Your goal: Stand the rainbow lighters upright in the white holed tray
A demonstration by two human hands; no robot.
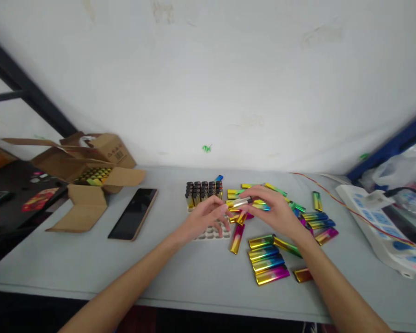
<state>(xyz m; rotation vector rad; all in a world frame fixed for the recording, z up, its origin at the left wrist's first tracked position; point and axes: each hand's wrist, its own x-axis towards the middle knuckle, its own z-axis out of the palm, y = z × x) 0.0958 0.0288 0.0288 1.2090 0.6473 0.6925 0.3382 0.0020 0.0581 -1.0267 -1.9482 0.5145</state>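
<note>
And there's the lighter [242, 201] up between both hands, left hand [204, 216] pinching its gold end, other fingers loosely spread above the white tray [211, 235], right hand [276, 210] curled, fingertips closed on the dark end (shiny pieces [267, 263] lie just nearer than that hand).

Small workshop, with slotted tray [208, 235], open carton [86, 196]

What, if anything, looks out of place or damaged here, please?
The wall has discoloured patches and a small green mark above the table, breaking its plain white. Metallic pieces lie at mixed angles, unlike the neatly rowed black-topped items.
</note>
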